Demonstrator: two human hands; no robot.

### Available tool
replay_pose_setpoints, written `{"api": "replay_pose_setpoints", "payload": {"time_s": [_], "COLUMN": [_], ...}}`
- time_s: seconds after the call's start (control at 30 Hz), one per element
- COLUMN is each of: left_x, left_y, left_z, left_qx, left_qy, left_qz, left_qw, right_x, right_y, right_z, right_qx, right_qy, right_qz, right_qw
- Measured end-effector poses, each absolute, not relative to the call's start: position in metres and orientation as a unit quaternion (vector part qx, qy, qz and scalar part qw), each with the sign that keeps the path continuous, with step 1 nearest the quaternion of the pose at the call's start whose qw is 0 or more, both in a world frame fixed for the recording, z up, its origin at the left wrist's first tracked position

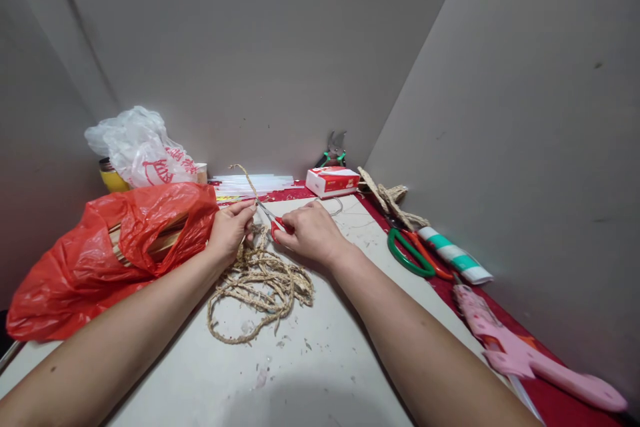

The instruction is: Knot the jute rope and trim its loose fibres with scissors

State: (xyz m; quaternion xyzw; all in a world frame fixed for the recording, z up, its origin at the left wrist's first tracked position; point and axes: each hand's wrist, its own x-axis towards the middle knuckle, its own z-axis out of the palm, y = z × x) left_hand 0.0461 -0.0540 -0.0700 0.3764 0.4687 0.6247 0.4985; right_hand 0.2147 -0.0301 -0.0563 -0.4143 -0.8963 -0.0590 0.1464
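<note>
My left hand [231,230] pinches a thin braided straw rope [246,175], whose free end sticks up and curves to the left above the fingers. Closed around the red handles of a small pair of scissors [274,219] is my right hand [311,230]. The scissor blades point up and left and meet the rope right by my left fingertips; whether they are parted I cannot make out. Below both hands the rest of the rope lies in a loose, tangled coil [263,287] on the pale board [320,373].
A red plastic bag [65,267] with wooden strips lies at left, a white bag [140,147] behind it. Glue sticks [255,183], a red-white box [333,181] and pruning shears [336,147] line the back. At right are green-handled scissors [407,255], a striped roll [455,255] and a pink glue gun [540,360].
</note>
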Motion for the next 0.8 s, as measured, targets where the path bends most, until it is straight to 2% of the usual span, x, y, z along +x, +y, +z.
{"api": "replay_pose_setpoints", "payload": {"time_s": [0.2,0.4,0.47,0.6,0.7,0.8], "left_x": [0.045,0.045,0.043,0.042,0.043,0.046], "left_y": [-0.054,-0.054,-0.054,-0.053,-0.054,-0.057], "left_z": [-0.069,-0.069,-0.069,-0.068,-0.066,-0.064], "left_qx": [0.369,0.386,0.387,0.385,0.404,0.432], "left_qy": [0.456,0.427,0.416,0.391,0.368,0.35], "left_qz": [0.625,0.602,0.594,0.576,0.546,0.52], "left_qw": [0.515,0.554,0.569,0.606,0.635,0.649], "right_x": [0.216,0.222,0.221,0.216,0.212,0.211], "right_y": [-0.027,-0.02,-0.017,-0.015,-0.017,-0.02], "right_z": [-0.059,-0.069,-0.073,-0.072,-0.067,-0.062], "right_qx": [-0.401,-0.423,-0.438,-0.396,-0.335,-0.322], "right_qy": [-0.897,-0.859,-0.82,-0.671,-0.585,-0.548], "right_qz": [-0.04,0.06,0.15,0.451,0.596,0.641], "right_qw": [0.18,0.28,0.337,0.435,0.435,0.431]}}
